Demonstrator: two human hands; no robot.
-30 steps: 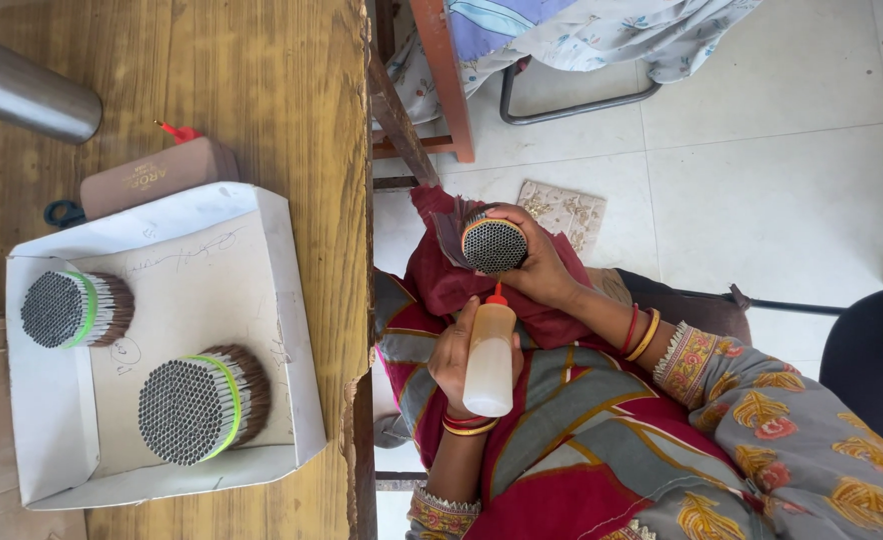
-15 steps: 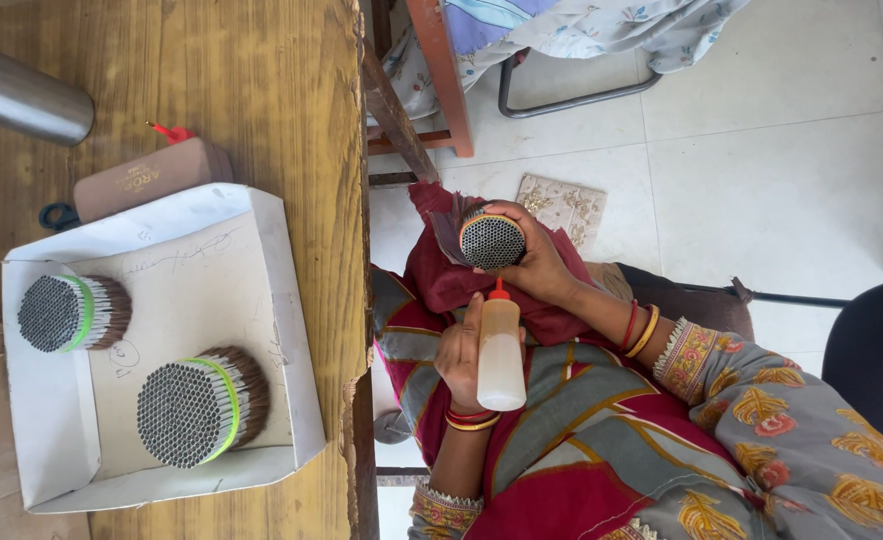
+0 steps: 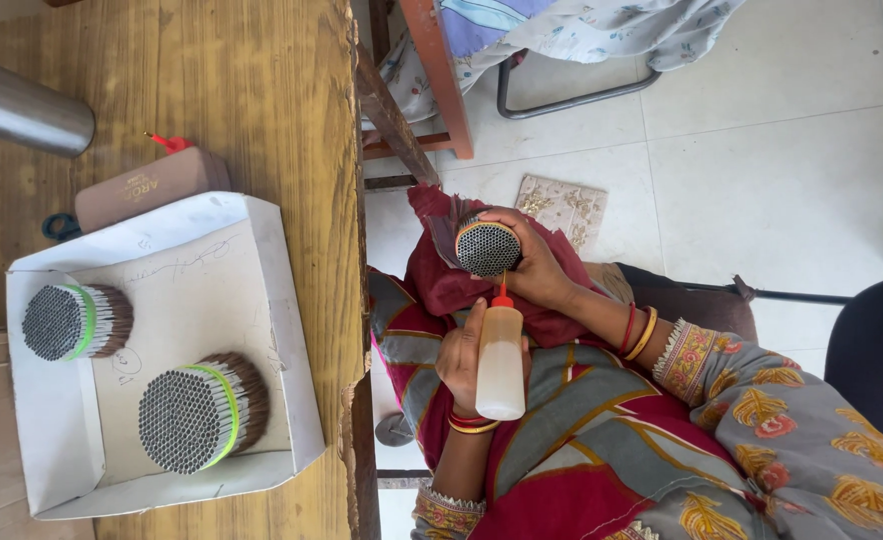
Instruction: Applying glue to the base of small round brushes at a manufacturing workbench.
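Note:
My right hand (image 3: 537, 262) grips a round bundle of thin grey tubes (image 3: 488, 248), its open ends facing the camera, over a dark red cloth (image 3: 442, 285) on my lap. My left hand (image 3: 462, 352) holds a small white squeeze bottle (image 3: 502, 362) with a red nozzle. The nozzle tip touches the lower edge of the bundle's face. Gold and red bangles ring both wrists.
A white cardboard tray (image 3: 272, 300) on the wooden table (image 3: 252, 90) holds two more tube bundles (image 3: 202, 412) (image 3: 77, 320) with green bands. A brown box (image 3: 152, 185), a metal cylinder (image 3: 22, 105), a chair frame (image 3: 562, 100) and a dark chair (image 3: 877, 350) stand around.
The bottle has shifted slightly to the right beneath the bundle, with its nozzle still at the bundle's edge. Nothing else has moved.

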